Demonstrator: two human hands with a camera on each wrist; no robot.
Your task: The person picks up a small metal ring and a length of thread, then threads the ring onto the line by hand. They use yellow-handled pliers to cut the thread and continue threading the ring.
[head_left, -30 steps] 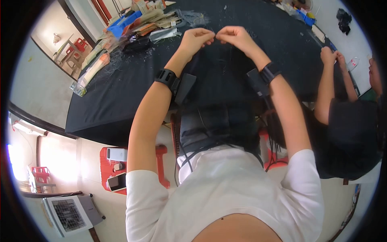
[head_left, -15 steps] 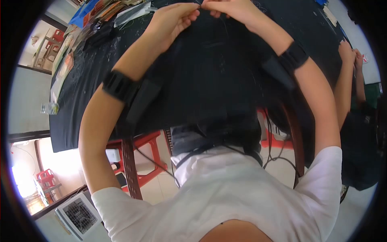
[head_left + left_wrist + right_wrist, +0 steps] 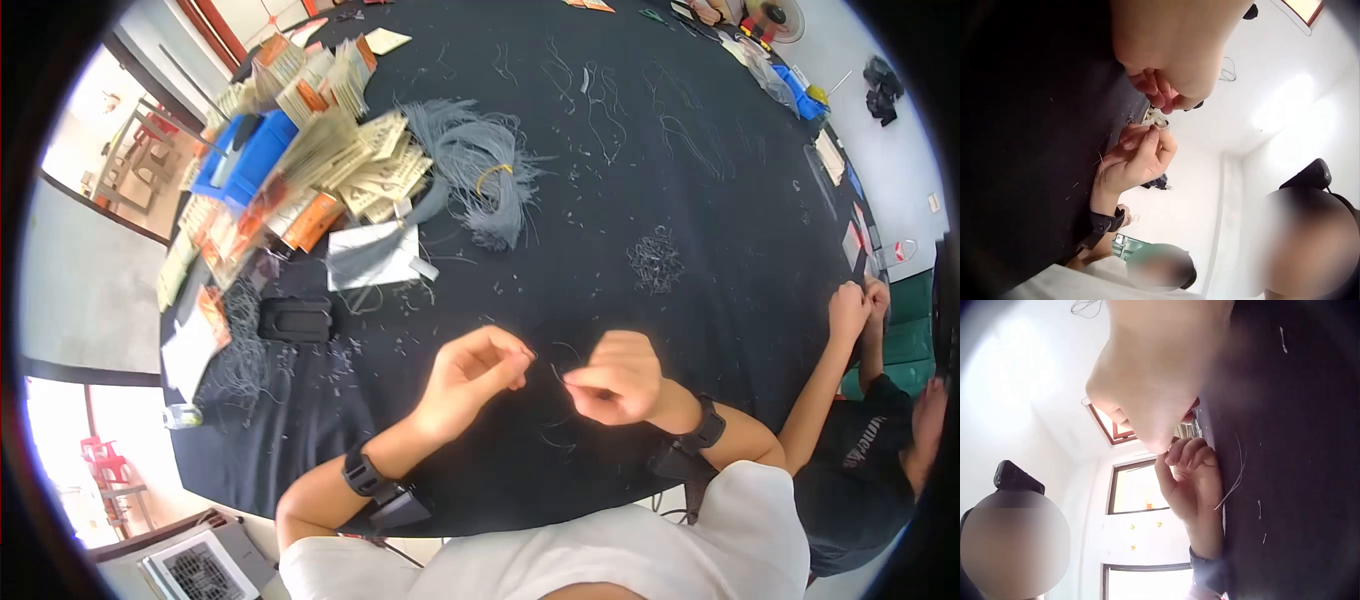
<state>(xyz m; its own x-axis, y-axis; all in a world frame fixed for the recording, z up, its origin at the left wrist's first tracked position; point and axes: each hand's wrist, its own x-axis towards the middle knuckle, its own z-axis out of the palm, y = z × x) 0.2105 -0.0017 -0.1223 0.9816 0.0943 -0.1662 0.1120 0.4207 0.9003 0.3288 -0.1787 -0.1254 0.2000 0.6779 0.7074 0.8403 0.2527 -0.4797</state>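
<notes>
In the head view my left hand is raised over the black-covered table, thumb and forefinger pinched together with a tiny dark bit at their tips. Facing it across a small gap, my right hand has its fingers curled and pinches a fine strand near the thumb tip. The strand is so thin that I cannot tell whether it runs across to the left hand. In the left wrist view the right hand shows bent fingers. The left hand appears with curled fingers in the right wrist view.
A grey bundle of strands tied with a yellow band lies beyond my hands. Left of it are stacked printed cards, a blue bin and a black tray. A small tangled heap lies ahead right. Another person sits at right.
My hands have drawn apart from fingertips nearly meeting. The head view has tilted up, showing more tabletop, and both hands now appear lower in it, nearer my body.
</notes>
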